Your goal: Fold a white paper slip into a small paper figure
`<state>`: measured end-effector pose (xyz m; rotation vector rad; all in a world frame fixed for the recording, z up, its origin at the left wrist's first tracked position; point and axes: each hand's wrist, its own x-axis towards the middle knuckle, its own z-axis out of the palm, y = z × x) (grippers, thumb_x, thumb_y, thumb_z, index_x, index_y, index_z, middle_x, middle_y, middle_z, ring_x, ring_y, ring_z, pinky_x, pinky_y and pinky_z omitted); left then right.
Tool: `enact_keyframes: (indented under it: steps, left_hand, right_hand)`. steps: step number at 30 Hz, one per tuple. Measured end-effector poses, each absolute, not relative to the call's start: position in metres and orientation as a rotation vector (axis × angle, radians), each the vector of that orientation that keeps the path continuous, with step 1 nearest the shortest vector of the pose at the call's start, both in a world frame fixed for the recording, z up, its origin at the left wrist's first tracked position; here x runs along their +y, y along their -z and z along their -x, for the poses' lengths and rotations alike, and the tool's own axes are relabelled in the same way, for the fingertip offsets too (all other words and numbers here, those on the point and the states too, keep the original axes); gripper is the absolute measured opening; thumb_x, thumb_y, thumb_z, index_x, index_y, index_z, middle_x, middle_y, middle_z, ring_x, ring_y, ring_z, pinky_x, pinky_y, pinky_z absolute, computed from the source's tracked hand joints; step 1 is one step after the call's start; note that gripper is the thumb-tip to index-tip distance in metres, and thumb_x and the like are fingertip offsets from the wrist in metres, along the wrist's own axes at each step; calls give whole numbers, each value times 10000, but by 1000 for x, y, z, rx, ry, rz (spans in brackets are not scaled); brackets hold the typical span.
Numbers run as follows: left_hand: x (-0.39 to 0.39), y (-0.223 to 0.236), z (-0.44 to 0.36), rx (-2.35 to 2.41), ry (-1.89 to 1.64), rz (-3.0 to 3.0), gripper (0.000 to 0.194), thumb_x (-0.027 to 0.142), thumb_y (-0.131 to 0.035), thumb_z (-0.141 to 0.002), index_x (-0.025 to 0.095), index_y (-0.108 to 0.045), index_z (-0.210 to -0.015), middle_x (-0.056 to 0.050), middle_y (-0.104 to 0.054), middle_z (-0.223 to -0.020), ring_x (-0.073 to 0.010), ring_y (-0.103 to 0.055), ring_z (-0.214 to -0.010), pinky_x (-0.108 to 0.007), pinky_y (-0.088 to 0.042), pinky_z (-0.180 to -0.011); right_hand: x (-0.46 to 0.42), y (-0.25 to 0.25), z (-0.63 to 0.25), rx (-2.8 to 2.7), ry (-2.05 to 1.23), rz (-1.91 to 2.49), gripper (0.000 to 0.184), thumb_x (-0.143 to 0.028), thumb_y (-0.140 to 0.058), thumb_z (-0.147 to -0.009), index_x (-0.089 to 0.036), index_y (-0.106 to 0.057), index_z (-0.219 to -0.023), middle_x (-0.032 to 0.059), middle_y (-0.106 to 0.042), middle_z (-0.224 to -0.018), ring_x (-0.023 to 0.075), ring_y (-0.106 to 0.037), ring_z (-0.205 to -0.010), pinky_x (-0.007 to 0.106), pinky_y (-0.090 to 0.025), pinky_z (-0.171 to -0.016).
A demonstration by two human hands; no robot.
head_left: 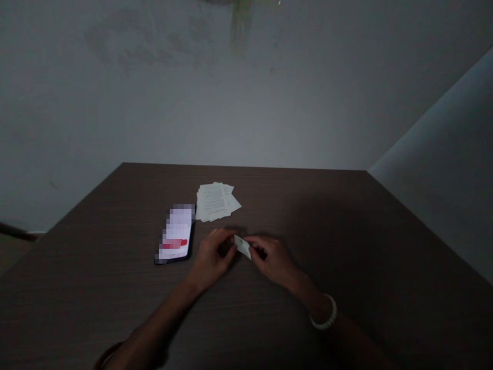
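The left hand [213,257] and the right hand [273,258] each pinch, with thumb and fingers, one end of a small white paper piece [242,246], at the middle of the dark brown wood-grained surface [385,246]. To the left lies a black rectangular phone [177,234] with lit screen; farther, a loose pile of white printed papers [214,202].

Left hand [214,254] and right hand [276,258] pinch a white slip [242,246]. Stacked papers [214,202] lie nearer the tabletop's [292,187] far edge.
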<state>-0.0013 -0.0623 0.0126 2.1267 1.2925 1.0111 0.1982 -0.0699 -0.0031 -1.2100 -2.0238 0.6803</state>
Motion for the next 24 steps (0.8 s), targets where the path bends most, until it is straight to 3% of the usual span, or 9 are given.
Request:
enact_keyframes:
  steps: [16, 24]
  left_hand:
    - [-64, 2, 4, 1261, -938, -2267, 396, 250, -582, -866, 218, -550, -1259, -88, -653, -1119, -242, -603, -1013, -455, -483, -935]
    - [-65, 1, 2, 1277, -872, -2275, 388, 226, -559, -872, 187, -541, -1258, -101, -638, -1079, -245, -590, -994, -407, -517, -854]
  right_hand:
    - [-70, 3, -196, -2025, -666, 1247, 265, -168, -588, -859, -219, -655, -1110, 10, -695, -805, 140, -617, -679, 263, -468, -667]
    - [-69, 8, -195, -1971, -660, 1264, 235, -193, -604, -863, -226, -676, -1084, 16, -702, -807, 146, -615, -676, 262, -462, -646]
